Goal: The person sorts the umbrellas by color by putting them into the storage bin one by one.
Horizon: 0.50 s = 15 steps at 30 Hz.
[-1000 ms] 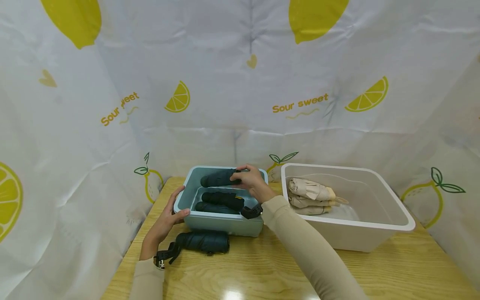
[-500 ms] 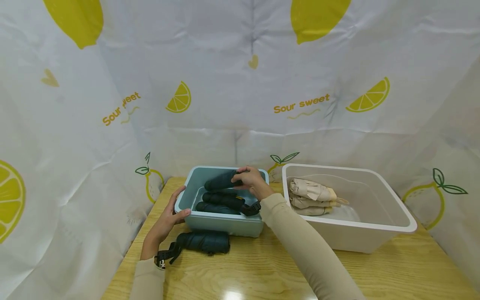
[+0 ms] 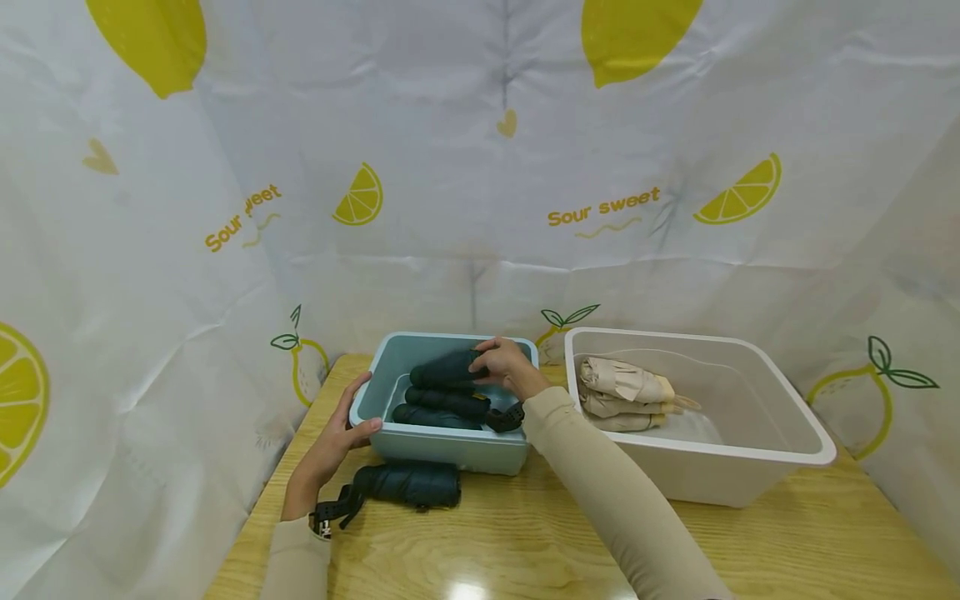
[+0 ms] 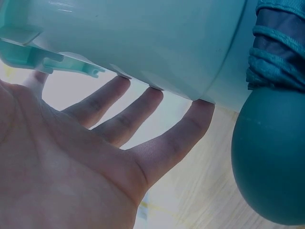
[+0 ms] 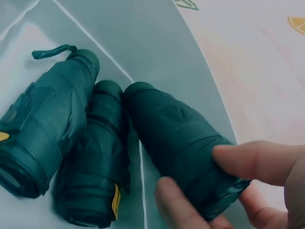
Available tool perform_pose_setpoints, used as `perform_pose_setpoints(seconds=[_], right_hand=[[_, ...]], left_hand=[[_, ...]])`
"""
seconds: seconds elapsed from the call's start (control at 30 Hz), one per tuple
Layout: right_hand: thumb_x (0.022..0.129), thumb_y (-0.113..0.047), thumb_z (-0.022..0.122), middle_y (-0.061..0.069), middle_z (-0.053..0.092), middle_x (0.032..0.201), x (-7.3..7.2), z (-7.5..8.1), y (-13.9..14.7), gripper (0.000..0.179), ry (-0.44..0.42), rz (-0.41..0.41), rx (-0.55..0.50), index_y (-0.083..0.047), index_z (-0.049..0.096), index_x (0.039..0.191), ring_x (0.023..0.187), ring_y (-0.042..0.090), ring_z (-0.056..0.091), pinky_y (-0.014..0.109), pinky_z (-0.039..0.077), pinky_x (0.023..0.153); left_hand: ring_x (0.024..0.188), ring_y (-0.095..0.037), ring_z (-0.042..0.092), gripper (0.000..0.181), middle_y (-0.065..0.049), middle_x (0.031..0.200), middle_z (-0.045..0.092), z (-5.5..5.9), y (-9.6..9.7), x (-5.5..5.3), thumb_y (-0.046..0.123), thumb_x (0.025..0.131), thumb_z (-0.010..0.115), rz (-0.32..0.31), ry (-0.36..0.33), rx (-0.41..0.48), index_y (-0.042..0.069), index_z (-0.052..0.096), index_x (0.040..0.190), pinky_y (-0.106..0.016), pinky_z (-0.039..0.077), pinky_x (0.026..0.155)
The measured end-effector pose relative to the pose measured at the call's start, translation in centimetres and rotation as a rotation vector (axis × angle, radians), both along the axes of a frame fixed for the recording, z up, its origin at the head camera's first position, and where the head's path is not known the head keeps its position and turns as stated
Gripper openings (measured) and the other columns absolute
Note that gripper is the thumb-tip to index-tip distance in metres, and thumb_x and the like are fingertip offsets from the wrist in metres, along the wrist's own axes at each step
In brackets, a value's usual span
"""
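Two folded dark umbrellas [image 5: 62,157] lie in the teal bin [image 3: 397,354] beneath my right hand [image 3: 506,367], which grips a third [image 5: 183,143]. My left hand [image 3: 337,437], fingers straight, steadies the bin; a fourth [image 3: 408,485], seemingly untouched, waits on the counter [image 3: 525,533] beside it.

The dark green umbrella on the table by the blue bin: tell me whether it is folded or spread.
Folded. The dark green umbrella lies as a compact roll on the table, outside the blue bin, with its strap trailing left.
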State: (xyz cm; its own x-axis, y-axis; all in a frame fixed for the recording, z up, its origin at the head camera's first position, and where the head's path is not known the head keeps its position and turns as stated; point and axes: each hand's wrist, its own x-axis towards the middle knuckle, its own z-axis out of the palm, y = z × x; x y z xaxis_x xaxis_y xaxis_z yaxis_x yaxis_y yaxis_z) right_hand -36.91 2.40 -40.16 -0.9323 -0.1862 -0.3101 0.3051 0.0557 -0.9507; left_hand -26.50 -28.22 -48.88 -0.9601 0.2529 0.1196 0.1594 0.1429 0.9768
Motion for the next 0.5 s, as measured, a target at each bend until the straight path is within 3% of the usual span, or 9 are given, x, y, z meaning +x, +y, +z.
perform_pose_setpoints(seconds=[0.2, 0.5], right_hand=[[0.095, 0.011, 0.056, 0.023, 0.041, 0.149, 0.0, -0.2, 0.6, 0.040, -0.011, 0.075, 0.117, 0.005, 0.052, 0.134, 0.138, 0.044, 0.044, 0.061, 0.045, 0.108], [0.096, 0.002, 0.059, 0.022, 0.045, 0.151, 0.3, 0.1, 1.2, 0.044, 0.025, 0.108, 0.253, 0.002, 0.053, 0.139, 0.141, 0.042, 0.043, 0.059, 0.038, 0.115]], left_hand=[[0.139, -0.055, 0.036, 0.082, -0.023, 0.164, 0.015, 0.0, 0.0, 0.0, 0.022, 0.100, 0.061, -0.005, -0.005, 0.003, 0.034, 0.012, 0.164, -0.051, 0.053, 0.095], [0.139, -0.054, 0.038, 0.081, -0.023, 0.164, 0.017, 0.2, 0.1, 0.2, 0.023, 0.099, 0.060, -0.006, -0.007, 0.007, 0.038, 0.013, 0.163, -0.052, 0.053, 0.095]])
